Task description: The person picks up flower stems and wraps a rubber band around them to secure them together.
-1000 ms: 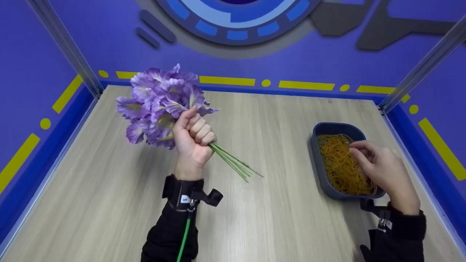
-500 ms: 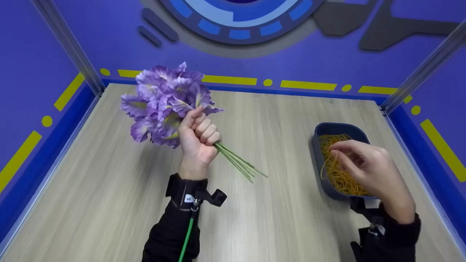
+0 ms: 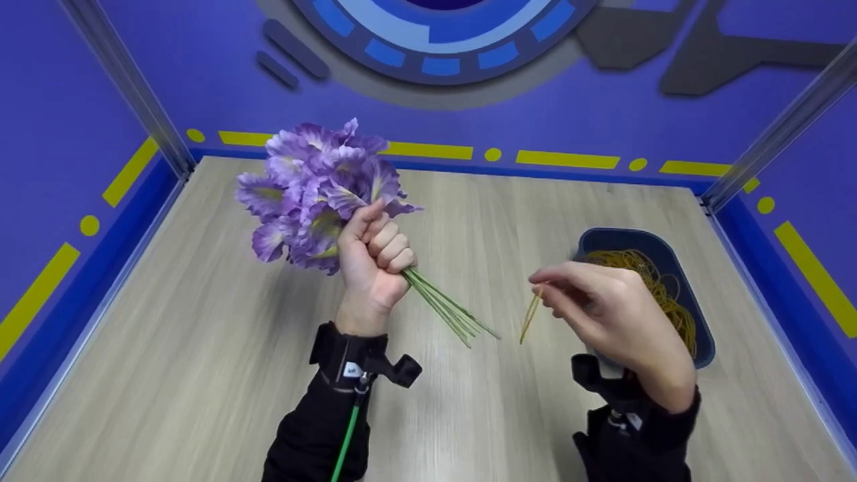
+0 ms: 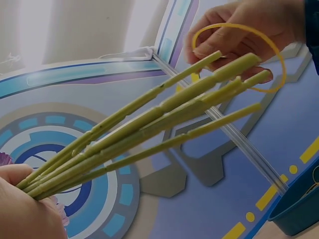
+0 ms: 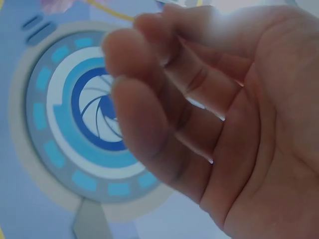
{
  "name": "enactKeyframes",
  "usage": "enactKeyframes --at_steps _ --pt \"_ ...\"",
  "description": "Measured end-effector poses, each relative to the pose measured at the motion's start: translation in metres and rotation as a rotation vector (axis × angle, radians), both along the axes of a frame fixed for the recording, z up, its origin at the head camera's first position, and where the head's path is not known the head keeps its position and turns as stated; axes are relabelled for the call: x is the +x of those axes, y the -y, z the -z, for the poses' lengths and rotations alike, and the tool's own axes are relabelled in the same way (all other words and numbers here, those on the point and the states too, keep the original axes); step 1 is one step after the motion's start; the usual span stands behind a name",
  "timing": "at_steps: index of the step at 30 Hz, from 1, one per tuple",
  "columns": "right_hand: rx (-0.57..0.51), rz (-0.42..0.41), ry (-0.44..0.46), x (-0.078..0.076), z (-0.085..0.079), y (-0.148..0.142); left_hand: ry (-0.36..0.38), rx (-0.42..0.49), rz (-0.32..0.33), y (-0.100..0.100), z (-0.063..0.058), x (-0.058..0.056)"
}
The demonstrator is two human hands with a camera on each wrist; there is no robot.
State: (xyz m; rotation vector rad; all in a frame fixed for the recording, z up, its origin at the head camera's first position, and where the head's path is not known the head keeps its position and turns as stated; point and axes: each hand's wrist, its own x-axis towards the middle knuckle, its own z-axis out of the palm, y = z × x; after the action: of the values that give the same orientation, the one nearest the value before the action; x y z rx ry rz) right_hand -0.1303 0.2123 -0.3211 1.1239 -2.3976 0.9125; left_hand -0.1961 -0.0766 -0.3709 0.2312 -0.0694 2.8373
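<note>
A bunch of purple artificial flowers (image 3: 318, 194) is gripped by my left hand (image 3: 375, 261), its fingers wrapped round the stems. The green stems (image 3: 445, 304) stick out below the fist toward the lower right, and the left wrist view shows their cut ends spread slightly apart. Between thumb and fingertips my right hand (image 3: 616, 314) pinches a yellow rubber band (image 3: 529, 320), which hangs down to the right of the stem ends. In the left wrist view the rubber band (image 4: 271, 44) appears as a loop behind the stem tips. The right wrist view shows the right hand's curled fingers (image 5: 142, 112) close up.
A dark blue box (image 3: 704, 348) with many yellow rubber bands (image 3: 676, 314) stands at the right of the wooden table (image 3: 469, 415), partly hidden behind my right hand. Blue patterned walls (image 3: 428, 120) enclose the table at the back and sides.
My right hand has lifted a rubber band out of the box and carried it left toward the stems. My left hand with the flowers has shifted slightly right.
</note>
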Motion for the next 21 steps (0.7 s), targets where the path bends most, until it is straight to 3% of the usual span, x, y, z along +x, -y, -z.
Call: enactKeyframes --at_steps 12,21 --pt "-0.036 -0.078 0.026 0.001 0.01 0.021 -0.013 -0.019 0.015 0.001 0.002 0.001" --pt "0.032 -0.045 0.039 -0.004 0.011 0.032 -0.017 -0.027 0.052 -0.006 0.004 0.001"
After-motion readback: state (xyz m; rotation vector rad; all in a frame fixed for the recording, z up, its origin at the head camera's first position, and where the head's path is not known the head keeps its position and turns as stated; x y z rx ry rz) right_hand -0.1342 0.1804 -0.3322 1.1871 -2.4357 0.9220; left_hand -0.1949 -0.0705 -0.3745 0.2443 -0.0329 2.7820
